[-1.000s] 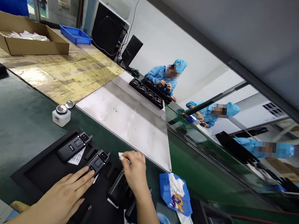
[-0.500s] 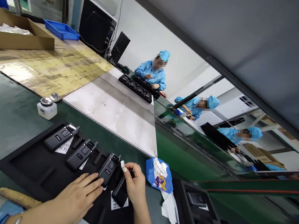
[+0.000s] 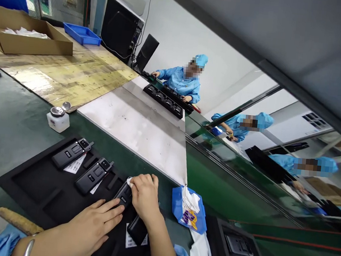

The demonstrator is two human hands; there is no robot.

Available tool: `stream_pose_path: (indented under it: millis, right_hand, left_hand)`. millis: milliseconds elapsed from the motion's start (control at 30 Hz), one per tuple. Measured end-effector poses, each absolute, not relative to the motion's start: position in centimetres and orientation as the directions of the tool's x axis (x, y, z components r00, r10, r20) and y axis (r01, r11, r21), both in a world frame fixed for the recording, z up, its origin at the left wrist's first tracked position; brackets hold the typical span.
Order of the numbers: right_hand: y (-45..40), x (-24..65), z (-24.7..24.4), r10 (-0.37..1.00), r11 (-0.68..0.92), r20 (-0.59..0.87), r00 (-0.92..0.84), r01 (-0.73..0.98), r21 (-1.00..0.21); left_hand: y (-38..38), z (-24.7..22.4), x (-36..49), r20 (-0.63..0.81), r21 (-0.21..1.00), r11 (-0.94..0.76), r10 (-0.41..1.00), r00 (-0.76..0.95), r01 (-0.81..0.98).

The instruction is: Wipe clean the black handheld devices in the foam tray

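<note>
Four black handheld devices lie in a black foam tray (image 3: 29, 187). My left hand (image 3: 91, 227) rests with spread fingers, its fingertips on the lower part of the third device (image 3: 124, 198). Pinched in my right hand (image 3: 146, 196) is a small white cloth (image 3: 129, 181), pressed on the top end of that same device. Below my right hand is the fourth device (image 3: 137, 229), partly covered, over a white label. To the left are the first device (image 3: 69, 154) and the second device (image 3: 91, 178), both uncovered.
A blue bin (image 3: 176, 205) with white cloths stands right of the tray. A white bottle (image 3: 59, 121) with a metal lid is at the left. Beyond are a white board (image 3: 134, 124), a cardboard box (image 3: 36, 46) and people in blue. Another black tray (image 3: 222, 245) sits at the right.
My right hand has moved left from above the fourth device onto the top of the third, with the cloth. My left hand stays on the third device. The view has shifted slightly.
</note>
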State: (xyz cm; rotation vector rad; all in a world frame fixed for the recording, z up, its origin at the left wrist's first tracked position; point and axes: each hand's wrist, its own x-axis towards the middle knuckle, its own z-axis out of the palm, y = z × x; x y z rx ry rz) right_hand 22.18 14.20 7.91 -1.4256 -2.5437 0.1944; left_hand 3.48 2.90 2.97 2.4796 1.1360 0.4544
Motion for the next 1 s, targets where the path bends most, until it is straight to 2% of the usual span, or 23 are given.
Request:
stream_pose_path:
  millis: [167, 267, 367, 500, 667, 867, 1000]
  right_hand:
    - [14.5, 22.9, 8.2, 0.895, 0.445, 0.116, -0.43, 0.871, -0.209]
    - [13.7, 24.0, 8.1, 0.916, 0.402, 0.087, -0.392, 0.883, -0.243]
    - [13.4, 23.5, 8.2, 0.899, 0.433, 0.068, -0.432, 0.857, -0.281]
    - [14.5, 22.1, 8.5, 0.873, 0.485, 0.077, -0.482, 0.84, -0.243]
    - [14.3, 23.4, 8.6, 0.914, 0.404, 0.063, -0.401, 0.881, -0.248]
    - [14.3, 22.5, 8.4, 0.876, 0.477, 0.066, -0.477, 0.841, -0.256]
    - [14.9, 22.9, 8.4, 0.898, 0.439, 0.088, -0.431, 0.867, -0.236]
  left_hand:
    - [3.1, 3.6, 3.6, 0.032, 0.461, -0.577, 0.77, 0.637, 0.674]
    - [3.3, 3.8, 3.7, 0.017, 0.477, -0.573, 0.764, 0.644, 0.667]
    - [3.4, 3.6, 3.7, 0.022, 0.469, -0.58, 0.762, 0.647, 0.666]
    - [3.5, 3.2, 3.7, 0.046, 0.433, -0.604, 0.756, 0.653, 0.669]
    - [3.7, 2.9, 3.8, 0.063, 0.428, -0.619, 0.747, 0.662, 0.658]
    - [3.9, 2.7, 4.0, -0.018, 0.439, -0.59, 0.748, 0.663, 0.677]
    - [3.9, 2.7, 3.8, 0.017, 0.424, -0.613, 0.741, 0.671, 0.667]
